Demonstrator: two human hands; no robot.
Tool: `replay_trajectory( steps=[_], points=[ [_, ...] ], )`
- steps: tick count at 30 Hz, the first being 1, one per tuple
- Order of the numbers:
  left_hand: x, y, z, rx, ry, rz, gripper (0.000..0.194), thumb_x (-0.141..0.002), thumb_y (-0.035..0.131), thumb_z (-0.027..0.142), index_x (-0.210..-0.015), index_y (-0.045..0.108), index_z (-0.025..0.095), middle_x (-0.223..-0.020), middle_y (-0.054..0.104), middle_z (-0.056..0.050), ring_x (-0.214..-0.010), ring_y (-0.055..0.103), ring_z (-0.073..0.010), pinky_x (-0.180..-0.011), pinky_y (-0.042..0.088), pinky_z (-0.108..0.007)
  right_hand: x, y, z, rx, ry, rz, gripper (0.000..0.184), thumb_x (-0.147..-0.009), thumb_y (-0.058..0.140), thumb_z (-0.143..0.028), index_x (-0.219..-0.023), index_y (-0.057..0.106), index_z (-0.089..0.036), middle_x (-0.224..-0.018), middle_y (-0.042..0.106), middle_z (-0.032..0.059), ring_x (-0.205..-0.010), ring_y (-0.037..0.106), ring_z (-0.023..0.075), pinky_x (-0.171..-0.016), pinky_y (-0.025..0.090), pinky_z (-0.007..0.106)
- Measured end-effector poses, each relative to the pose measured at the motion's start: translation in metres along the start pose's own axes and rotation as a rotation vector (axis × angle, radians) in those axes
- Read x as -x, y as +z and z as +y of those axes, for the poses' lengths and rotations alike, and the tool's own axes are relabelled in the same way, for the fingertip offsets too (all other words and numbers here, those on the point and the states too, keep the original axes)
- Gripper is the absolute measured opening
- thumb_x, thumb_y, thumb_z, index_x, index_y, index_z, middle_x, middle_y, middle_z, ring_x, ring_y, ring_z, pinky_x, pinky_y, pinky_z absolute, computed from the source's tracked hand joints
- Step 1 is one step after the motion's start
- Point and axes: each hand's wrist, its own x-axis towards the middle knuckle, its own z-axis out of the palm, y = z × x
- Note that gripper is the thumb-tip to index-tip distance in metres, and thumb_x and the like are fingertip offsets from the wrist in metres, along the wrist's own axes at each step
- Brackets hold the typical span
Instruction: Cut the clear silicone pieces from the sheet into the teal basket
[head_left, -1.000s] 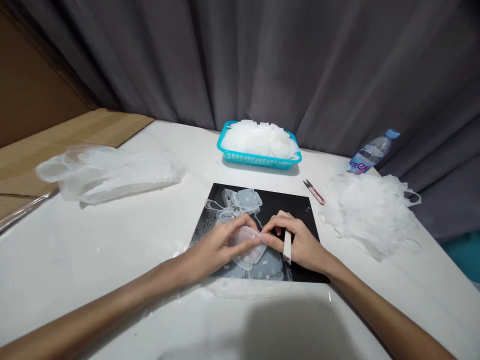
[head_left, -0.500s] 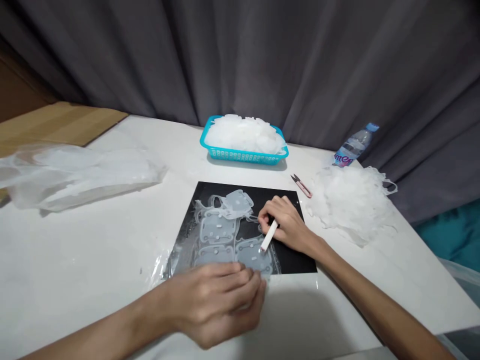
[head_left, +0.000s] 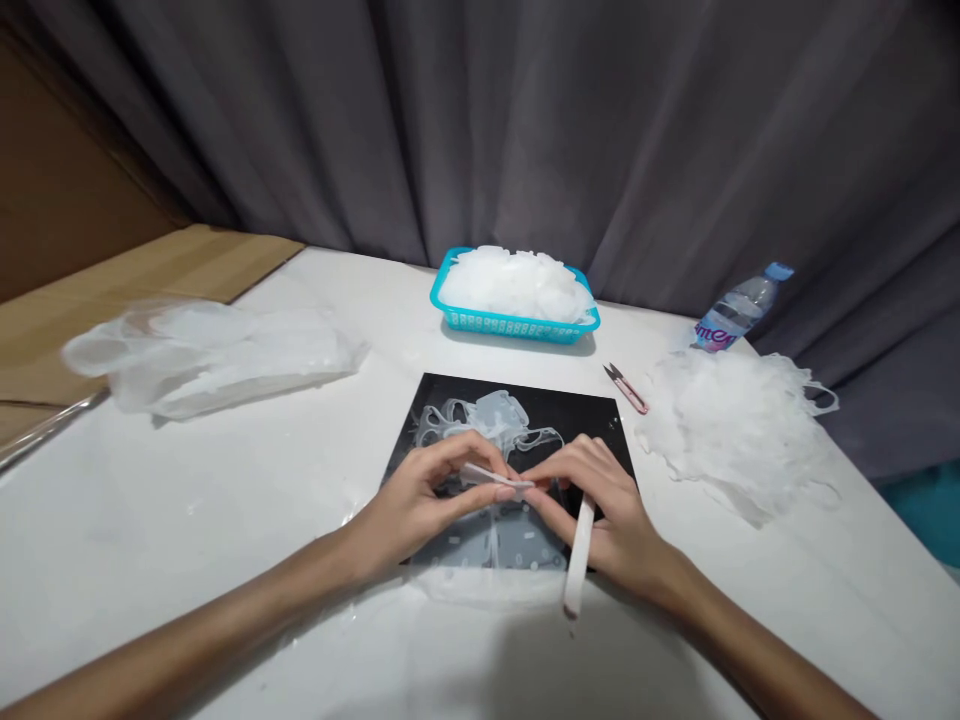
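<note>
Between thumb and fingers, my left hand (head_left: pixel 431 495) pinches a thin translucent moulded piece (head_left: pixel 484 478), seen nearly edge-on. My right hand (head_left: pixel 600 500) meets it at the piece's right end, fingertips closed on the edge. A white stick-like tool (head_left: pixel 580 560) is also tucked in my right hand, its long end slanting down towards me; its kind is unclear. Beneath both hands lie flat translucent moulded sheets (head_left: pixel 517 540) on a black board (head_left: pixel 450 388). Behind the hands, a loose piece with thin stringy edges (head_left: pixel 499 412) rests on that board.
A blue basket (head_left: pixel 517 328) heaped with white translucent pieces stands at the back. Thread snips (head_left: pixel 627 388) lie right of the board, beside a pile of translucent scraps (head_left: pixel 739 425) and a water bottle (head_left: pixel 739 310). A clear plastic bag (head_left: pixel 240 355) and cardboard (head_left: pixel 165 265) are at left.
Both hands have come together above the board, now pinching a moulded piece. The white tool's long end has swung towards me. My view has shifted slightly left.
</note>
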Motion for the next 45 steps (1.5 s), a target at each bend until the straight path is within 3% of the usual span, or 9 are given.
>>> replay_trajectory(
  steps=[9,18,22,25,29,32,35,41,45],
  points=[
    [0.001,0.002,0.001,0.041,-0.051,-0.014,0.017,-0.093,0.079,0.035,-0.097,0.075,0.02,-0.093,0.075,-0.002,-0.088,0.072,-0.0178,-0.08,0.054,-0.028,0.001,0.004,0.0,-0.016,-0.031,0.143,0.009,-0.1,0.068,-0.02,-0.104,0.072,-0.026,-0.089,0.074,0.003,-0.081,0.066,0.0196,-0.078,0.047,0.04],
    [0.004,0.005,0.001,0.166,-0.157,-0.021,0.022,-0.091,0.081,0.038,-0.096,0.068,0.02,-0.079,0.071,0.002,-0.069,0.062,-0.0117,-0.064,0.045,-0.022,0.005,0.004,0.0,-0.122,0.058,0.088,0.016,-0.1,0.069,-0.021,-0.115,0.071,-0.026,-0.087,0.071,0.002,-0.08,0.058,0.0192,-0.072,0.048,0.036],
    [0.005,0.006,0.001,0.141,-0.177,-0.033,0.025,-0.093,0.079,0.041,-0.1,0.066,0.02,-0.082,0.072,0.001,-0.071,0.063,-0.0133,-0.064,0.044,-0.023,0.005,0.004,0.004,-0.149,0.075,0.045,0.016,-0.1,0.069,-0.021,-0.114,0.073,-0.027,-0.086,0.07,0.0016,-0.081,0.057,0.0192,-0.074,0.049,0.036],
    [0.007,0.002,0.0,0.015,-0.174,-0.051,0.028,-0.097,0.073,0.046,-0.107,0.063,0.022,-0.086,0.073,0.0,-0.078,0.067,-0.0173,-0.07,0.047,-0.026,0.005,0.006,0.007,-0.141,0.109,0.023,0.01,-0.101,0.069,-0.025,-0.109,0.074,-0.027,-0.085,0.069,0.0014,-0.081,0.058,0.0186,-0.077,0.048,0.035],
    [0.002,-0.02,-0.003,-0.412,-0.05,-0.081,0.028,-0.101,0.065,0.049,-0.108,0.065,0.022,-0.1,0.07,-0.003,-0.094,0.066,-0.0223,-0.084,0.049,-0.032,-0.003,0.003,0.013,-0.103,0.156,0.024,0.006,-0.102,0.066,-0.027,-0.103,0.071,-0.025,-0.087,0.066,0.0016,-0.081,0.059,0.0176,-0.078,0.048,0.033],
    [-0.005,-0.043,-0.008,-0.624,0.059,-0.137,0.03,-0.098,0.069,0.051,-0.11,0.067,0.024,-0.111,0.066,-0.005,-0.109,0.059,-0.0256,-0.095,0.048,-0.035,-0.027,-0.012,0.024,-0.113,0.199,0.076,0.011,-0.104,0.061,-0.032,-0.102,0.068,-0.024,-0.093,0.069,0.0022,-0.083,0.062,0.0171,-0.078,0.048,0.031],
    [-0.007,-0.057,-0.013,-0.686,0.117,-0.232,0.04,-0.097,0.071,0.055,-0.126,0.063,0.029,-0.127,0.063,-0.005,-0.121,0.054,-0.0275,-0.104,0.046,-0.038,-0.074,-0.037,0.046,-0.041,0.22,0.154,0.018,-0.1,0.063,-0.039,-0.102,0.068,-0.023,-0.093,0.072,0.0019,-0.083,0.065,0.0174,-0.077,0.048,0.029],
    [0.002,-0.055,-0.018,-0.834,0.214,-0.24,0.045,-0.098,0.066,0.059,-0.132,0.059,0.03,-0.143,0.057,-0.006,-0.132,0.05,-0.0323,-0.11,0.045,-0.045,-0.189,-0.066,0.106,0.114,0.341,0.315,0.02,-0.091,0.059,-0.035,-0.095,0.068,-0.019,-0.083,0.073,0.0044,-0.08,0.066,0.0204,-0.075,0.049,0.03],
    [0.004,-0.049,-0.02,-0.918,0.278,-0.186,0.046,-0.097,0.066,0.062,-0.128,0.061,0.028,-0.149,0.057,-0.007,-0.141,0.044,-0.0381,-0.114,0.042,-0.054,-0.213,-0.058,0.129,0.212,0.495,0.349,0.012,-0.085,0.065,-0.031,-0.088,0.07,-0.021,-0.081,0.073,0.0049,-0.087,0.067,0.0246,-0.082,0.048,0.035]
  ],
)
